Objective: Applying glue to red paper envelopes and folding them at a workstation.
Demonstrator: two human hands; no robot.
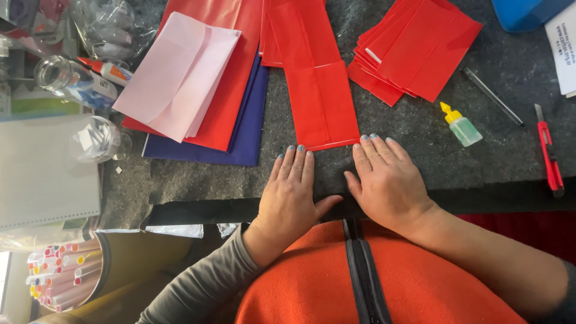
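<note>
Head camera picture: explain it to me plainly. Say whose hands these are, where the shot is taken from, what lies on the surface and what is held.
The camera sits on a person's head and looks down, so the two bare hands are the wearer's own. The left hand and the right hand lie flat on a dark grey felt mat, fingertips at the near edge of a folded red paper strip. Neither hand holds anything. Around them lie a stack of red sheets, pink paper over red and blue sheets, a small glue bottle, a red utility knife and a pen.
</note>
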